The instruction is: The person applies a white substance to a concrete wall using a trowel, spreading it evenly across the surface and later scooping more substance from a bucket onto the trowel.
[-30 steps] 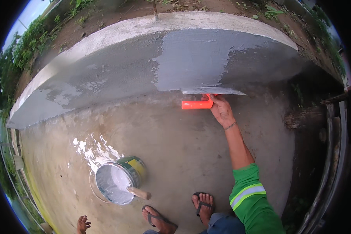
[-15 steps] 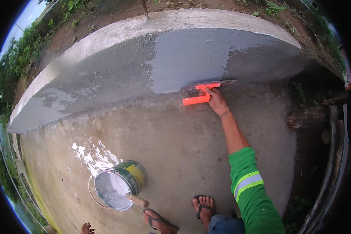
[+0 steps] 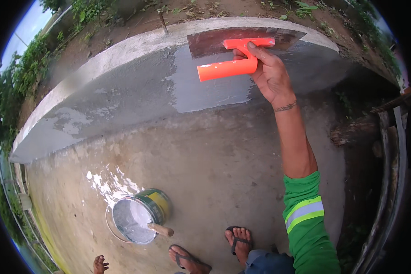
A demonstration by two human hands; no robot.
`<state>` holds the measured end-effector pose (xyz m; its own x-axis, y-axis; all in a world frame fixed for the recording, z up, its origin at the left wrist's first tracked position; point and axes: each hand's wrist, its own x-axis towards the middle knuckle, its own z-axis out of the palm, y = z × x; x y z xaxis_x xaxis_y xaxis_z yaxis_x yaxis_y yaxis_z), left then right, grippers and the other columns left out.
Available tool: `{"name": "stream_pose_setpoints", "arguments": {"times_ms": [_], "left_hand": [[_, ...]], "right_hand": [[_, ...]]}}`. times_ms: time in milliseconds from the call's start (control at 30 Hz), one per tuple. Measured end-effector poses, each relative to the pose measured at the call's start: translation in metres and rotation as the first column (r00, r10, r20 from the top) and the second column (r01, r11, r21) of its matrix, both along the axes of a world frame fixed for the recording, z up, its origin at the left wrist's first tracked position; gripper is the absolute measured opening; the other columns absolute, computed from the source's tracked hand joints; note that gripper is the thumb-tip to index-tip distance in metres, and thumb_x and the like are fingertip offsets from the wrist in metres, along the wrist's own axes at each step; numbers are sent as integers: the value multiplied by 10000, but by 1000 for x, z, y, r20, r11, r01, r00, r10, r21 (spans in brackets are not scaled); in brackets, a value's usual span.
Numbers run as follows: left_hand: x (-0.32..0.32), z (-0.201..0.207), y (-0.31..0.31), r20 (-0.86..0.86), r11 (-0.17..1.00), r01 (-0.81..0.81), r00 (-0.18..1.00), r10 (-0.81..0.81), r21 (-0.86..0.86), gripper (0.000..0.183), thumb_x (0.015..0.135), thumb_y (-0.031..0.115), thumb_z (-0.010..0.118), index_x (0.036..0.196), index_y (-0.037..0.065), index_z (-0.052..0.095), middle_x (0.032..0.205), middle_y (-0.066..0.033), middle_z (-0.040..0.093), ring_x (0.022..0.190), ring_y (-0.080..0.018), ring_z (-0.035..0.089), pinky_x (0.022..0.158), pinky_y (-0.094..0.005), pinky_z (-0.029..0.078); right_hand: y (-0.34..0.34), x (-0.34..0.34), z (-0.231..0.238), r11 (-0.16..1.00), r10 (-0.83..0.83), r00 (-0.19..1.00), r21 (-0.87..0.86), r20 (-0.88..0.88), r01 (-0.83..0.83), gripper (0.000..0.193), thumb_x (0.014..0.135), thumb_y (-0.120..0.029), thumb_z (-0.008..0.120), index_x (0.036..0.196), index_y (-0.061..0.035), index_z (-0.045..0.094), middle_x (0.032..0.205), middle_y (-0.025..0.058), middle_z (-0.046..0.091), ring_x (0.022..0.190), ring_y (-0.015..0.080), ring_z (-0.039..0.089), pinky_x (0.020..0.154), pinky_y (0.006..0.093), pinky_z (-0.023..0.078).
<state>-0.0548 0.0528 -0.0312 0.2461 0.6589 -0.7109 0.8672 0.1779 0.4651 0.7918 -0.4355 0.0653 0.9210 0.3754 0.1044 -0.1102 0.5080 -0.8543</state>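
My right hand [image 3: 270, 75] is closed around the orange handle of a finishing trowel [image 3: 230, 68]. Its wide metal blade lies at the top edge of the low wall, over the upper part of a smooth grey coated patch [image 3: 201, 93]. My left hand [image 3: 100, 265] shows at the lower edge, empty, its fingers a little curled and apart. To the right of it stands a green and yellow bucket [image 3: 162, 204] with pale grey paste [image 3: 139, 219] inside. A wooden tool handle [image 3: 162, 229] sticks out over the bucket's rim.
White splashes [image 3: 112, 185] mark the concrete floor [image 3: 205, 169] beside the bucket. My sandalled feet [image 3: 239, 242] stand close to it. Soil and plants lie beyond the wall [image 3: 91, 114]. A log [image 3: 356, 132] and wooden rails [image 3: 388, 182] are at the right.
My right hand has carried the trowel up the wall, from its foot to its top edge. My left hand has risen slightly into view; the bucket stays in place.
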Motion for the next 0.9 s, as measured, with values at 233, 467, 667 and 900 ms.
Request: {"name": "stream_pose_setpoints", "arguments": {"times_ms": [233,467,667,900], "left_hand": [[22,-1,0,-85,1000,-19,996,18,-16,664,979,409,471,1484,48,235,1458,-161,408,1128,-329,580,882,-441,518],[85,49,-34,5,998,-21,1000,20,64,615,967,406,508,1428,22,371,1404,-168,459,1166,-331,553,912,-452,495],[407,213,-149,236,691,503,693,-681,520,299,984,270,485,835,31,582,711,-59,576,771,-194,619,685,-293,435],[708,-23,-350,-256,-153,896,-46,-966,417,699,980,329,459,1514,76,86,1341,-214,482,1151,-395,554,966,-538,425]], "right_hand": [[-26,-46,-17,998,8,1000,61,24,-10,225,922,-152,603,1087,0,590,1039,109,650,949,220,628,894,365,484],[-71,-93,-167,990,-94,970,-127,-226,66,154,897,-78,621,1044,-38,602,1001,90,646,964,235,631,915,368,472],[-75,-110,-165,956,-280,954,-123,-110,266,142,920,-77,599,1050,-18,598,1036,91,640,967,216,624,923,360,471],[-109,-141,-139,696,-714,698,-157,-57,700,222,921,-75,606,1118,19,566,1047,114,622,964,217,614,930,354,467]]}}
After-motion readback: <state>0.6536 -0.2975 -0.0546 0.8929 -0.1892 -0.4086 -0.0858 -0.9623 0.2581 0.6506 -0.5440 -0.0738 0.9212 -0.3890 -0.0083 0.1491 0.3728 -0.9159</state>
